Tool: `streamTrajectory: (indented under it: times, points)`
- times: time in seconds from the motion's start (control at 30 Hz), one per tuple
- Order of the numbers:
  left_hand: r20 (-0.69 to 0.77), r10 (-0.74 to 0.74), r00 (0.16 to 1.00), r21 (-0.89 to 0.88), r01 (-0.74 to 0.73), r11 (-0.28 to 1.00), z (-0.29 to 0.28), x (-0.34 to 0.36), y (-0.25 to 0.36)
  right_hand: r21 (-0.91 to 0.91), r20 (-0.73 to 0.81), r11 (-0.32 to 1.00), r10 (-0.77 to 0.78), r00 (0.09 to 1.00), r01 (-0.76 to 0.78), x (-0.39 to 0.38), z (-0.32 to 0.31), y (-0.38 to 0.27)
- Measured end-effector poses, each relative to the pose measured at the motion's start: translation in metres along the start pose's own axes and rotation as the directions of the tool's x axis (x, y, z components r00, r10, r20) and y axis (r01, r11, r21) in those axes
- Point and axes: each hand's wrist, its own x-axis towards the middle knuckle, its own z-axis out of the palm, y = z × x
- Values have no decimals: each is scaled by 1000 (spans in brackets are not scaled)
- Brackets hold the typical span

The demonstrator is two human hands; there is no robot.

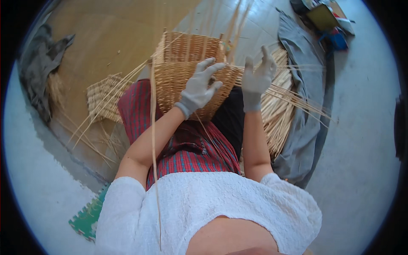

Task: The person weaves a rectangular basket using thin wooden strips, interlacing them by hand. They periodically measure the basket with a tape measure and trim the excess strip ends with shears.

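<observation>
Wicker basket at knee edge of my lap, near rim running left-right. My left hand nearer: over near wall, fingers parted, contact unclear. My right hand off right rim corner, spread, apparently empty.

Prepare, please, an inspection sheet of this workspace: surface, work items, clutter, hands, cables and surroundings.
Surface: pale floor, with a brown area at upper left.
Work items: woven basket at the person's lap; long strands extend from it.
Clutter: pile of reeds and grey cloth on the right; woven piece and another grey cloth on the left.
Left hand: gloved, open, before the basket's near side; contact unclear.
Right hand: gloved, open, raised right of the basket.
Cables: nothing seen.
Surroundings: green mat at lower left; blue object among mixed items at upper right.
</observation>
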Motion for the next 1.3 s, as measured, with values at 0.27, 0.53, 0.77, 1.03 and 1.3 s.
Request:
streamTrajectory:
  times: [0.27, 0.53, 0.77, 1.03, 1.3]
  points:
    - [-509, -241, 827, 169, 370, 913, -90, -30, -80, 556, 680, 803, -292, 673, -213, -103, 0, -112]
    - [-395, -527, 752, -615, 210, 760, -92, -45, -67, 760, 482, 648, -513, 710, -48, -103, 22, -172]
    - [-104, -22, 994, 384, 61, 921, -87, -40, -34, 609, 571, 496, 268, 776, -619, -85, 77, -79]
    - [-84, 5, 996, 372, 27, 928, -80, -29, -27, 434, 370, 901, -191, 909, 12, -39, 56, -112]
    - [-214, -121, 969, 215, 168, 962, -67, -75, -61, 849, 403, 519, -522, 752, -95, -92, -19, -109]
